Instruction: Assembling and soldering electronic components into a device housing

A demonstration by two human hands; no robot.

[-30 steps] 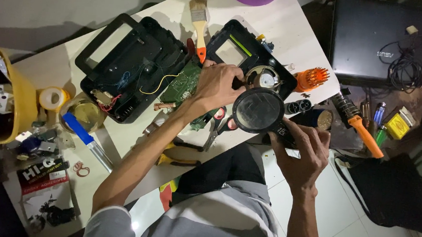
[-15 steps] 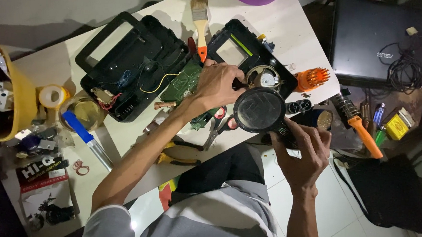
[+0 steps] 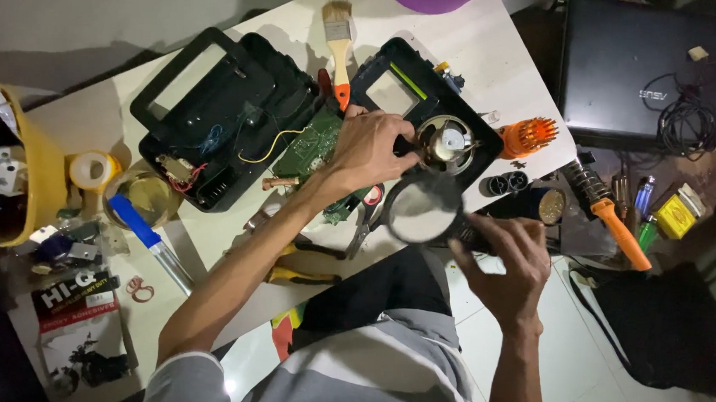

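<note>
My left hand (image 3: 371, 148) rests on an opened black device housing (image 3: 398, 92), fingertips at its round shiny reflector (image 3: 448, 142). A green circuit board (image 3: 312, 144) with wires lies just left of that hand, beside the other black shell half (image 3: 214, 109). My right hand (image 3: 505, 264) grips the dark handle of a round magnifying glass (image 3: 424, 210). The lens hangs over the table's near edge, just below the reflector.
The white table (image 3: 484, 43) holds a paintbrush (image 3: 339, 44), an orange finned part (image 3: 527, 137), a blue-handled tool (image 3: 147, 231), tape rolls (image 3: 93, 168) and pliers (image 3: 305, 260). A yellow container (image 3: 32, 181) stands at left. At right are a black laptop (image 3: 647, 74) and an orange-handled soldering iron (image 3: 613, 221).
The magnifying glass has come slightly down toward me and tilted, so its lens now looks pale instead of dark. My left hand has stayed on the housing.
</note>
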